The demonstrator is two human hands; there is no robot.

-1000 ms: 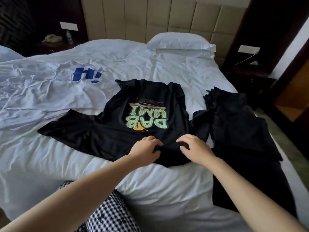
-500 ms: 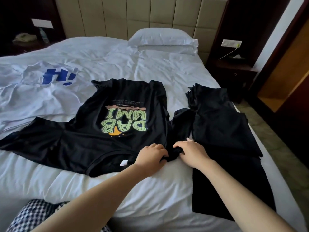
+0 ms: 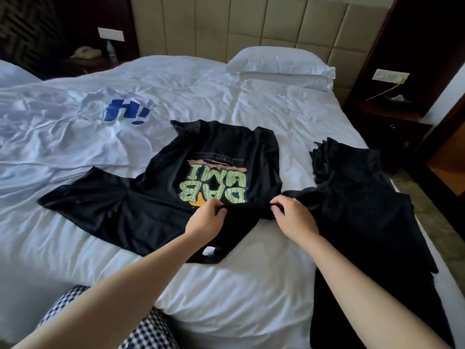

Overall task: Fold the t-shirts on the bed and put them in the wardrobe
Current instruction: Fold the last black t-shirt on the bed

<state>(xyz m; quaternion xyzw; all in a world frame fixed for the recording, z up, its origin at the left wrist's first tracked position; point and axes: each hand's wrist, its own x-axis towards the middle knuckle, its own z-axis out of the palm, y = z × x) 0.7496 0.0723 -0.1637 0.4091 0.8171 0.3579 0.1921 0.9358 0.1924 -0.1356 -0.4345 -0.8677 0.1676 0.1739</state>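
White crumpled t-shirt with blue lettering [image 3: 125, 113] lies left on the white bed [image 3: 226, 298]. Mid-bed, a black t-shirt with green print [image 3: 156, 205] lies spread; left hand [image 3: 205, 220] and right hand [image 3: 294, 217] each pinch its fabric, beside dark piled clothing [image 3: 364, 197].

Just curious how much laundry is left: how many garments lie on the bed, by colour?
Black: 2, the printed t-shirt and a plain heap that may hide more.
White: 1, the white t-shirt with blue lettering.
Total: 3.
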